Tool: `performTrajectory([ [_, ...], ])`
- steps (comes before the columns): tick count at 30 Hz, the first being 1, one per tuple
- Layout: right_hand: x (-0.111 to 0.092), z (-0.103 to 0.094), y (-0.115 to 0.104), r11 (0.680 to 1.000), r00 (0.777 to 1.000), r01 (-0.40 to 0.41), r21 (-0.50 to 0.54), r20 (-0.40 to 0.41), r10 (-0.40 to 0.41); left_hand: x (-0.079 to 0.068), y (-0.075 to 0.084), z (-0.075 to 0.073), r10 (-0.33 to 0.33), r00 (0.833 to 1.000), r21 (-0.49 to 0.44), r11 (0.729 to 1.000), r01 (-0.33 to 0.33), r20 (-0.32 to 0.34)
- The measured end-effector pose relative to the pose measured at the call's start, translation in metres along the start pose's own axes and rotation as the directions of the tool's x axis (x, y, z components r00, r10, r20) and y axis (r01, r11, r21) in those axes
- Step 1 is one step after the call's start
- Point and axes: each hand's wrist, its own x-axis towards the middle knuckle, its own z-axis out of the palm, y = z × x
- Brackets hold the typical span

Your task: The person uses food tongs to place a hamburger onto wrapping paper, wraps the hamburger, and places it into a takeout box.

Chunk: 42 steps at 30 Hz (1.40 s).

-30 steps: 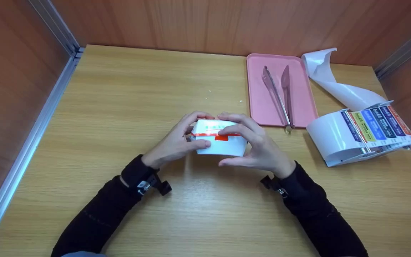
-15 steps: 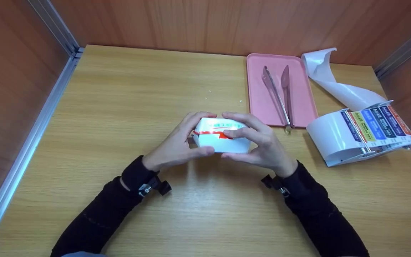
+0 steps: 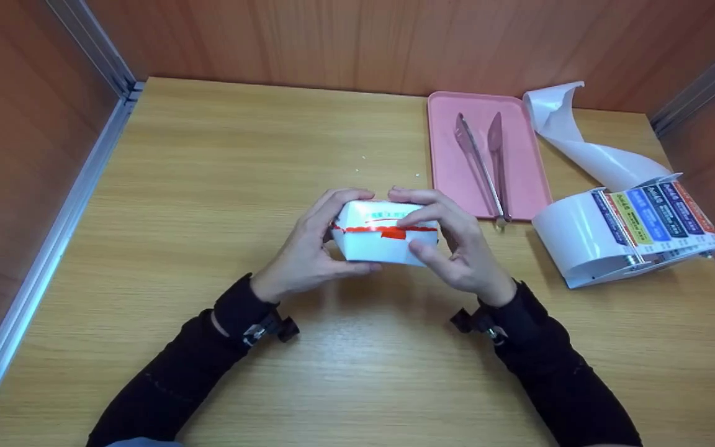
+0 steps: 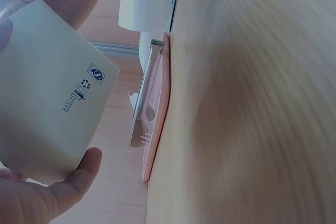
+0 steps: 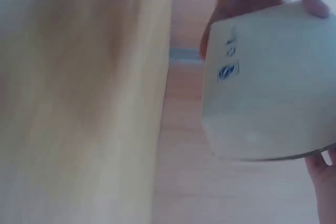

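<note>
A white paper burger box (image 3: 370,245), its lid closed, has a red band and a red tab along its front seam. Both hands hold it above the table. My left hand (image 3: 308,248) grips its left end, fingers over the top and thumb along the lower front edge. At the right end, my right hand (image 3: 466,254) has fingers on the lid and its thumb against the front face. Small printed marks show on the underside of the box (image 4: 52,87) in the left wrist view. The far side of the box is hidden in the head view.
A pink tray (image 3: 450,180) lies at the back right, carrying metal tongs (image 3: 481,164). Beside it stands a label dispenser (image 3: 581,236) with coloured labels and a trailing white strip (image 3: 599,161). Wooden walls enclose the table (image 3: 221,161).
The box has risen slightly in view and tilted. My left thumb has slid from the front face to the lower edge; my right thumb has come up onto the front.
</note>
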Motion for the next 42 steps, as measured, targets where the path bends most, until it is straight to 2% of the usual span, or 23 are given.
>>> performTrajectory([
  [3,0.000,-0.001,-0.003,0.982,0.992,-0.109,0.155,-0.044,0.117,0.000,0.000,-0.001,-0.019,1.000,-0.002,1.000,0.019,-0.006],
  [8,0.002,-0.002,-0.009,0.936,0.971,-0.211,0.283,-0.051,0.235,0.000,-0.001,0.000,-0.015,1.000,0.029,0.999,0.016,-0.017],
  [16,0.006,-0.005,-0.012,0.899,0.944,-0.321,0.299,0.021,0.330,-0.003,-0.004,0.001,0.018,0.999,0.060,0.998,-0.016,-0.036],
  [21,0.007,-0.006,-0.013,0.885,0.937,-0.338,0.320,0.024,0.349,-0.004,-0.004,0.002,0.017,0.999,0.054,0.998,-0.014,-0.040],
  [27,0.007,-0.006,-0.016,0.885,0.948,-0.292,0.362,-0.013,0.318,-0.004,-0.002,0.003,0.016,0.999,0.027,1.000,-0.015,-0.037],
  [33,0.005,-0.007,-0.015,0.909,0.954,-0.275,0.312,-0.034,0.299,-0.002,0.000,0.004,0.001,1.000,0.019,1.000,-0.001,-0.029],
  [36,0.003,-0.007,-0.013,0.945,0.968,-0.231,0.230,-0.039,0.246,-0.002,0.001,0.003,-0.021,0.999,0.022,1.000,0.022,-0.027],
  [39,0.002,-0.005,-0.010,0.990,0.992,-0.121,0.069,-0.024,0.123,-0.002,0.002,0.003,-0.040,0.999,0.010,0.999,0.041,-0.023],
  [42,0.001,-0.002,-0.007,0.996,1.000,0.018,-0.092,0.011,-0.017,-0.002,0.002,0.003,-0.041,0.999,-0.001,0.999,0.041,-0.018],
])
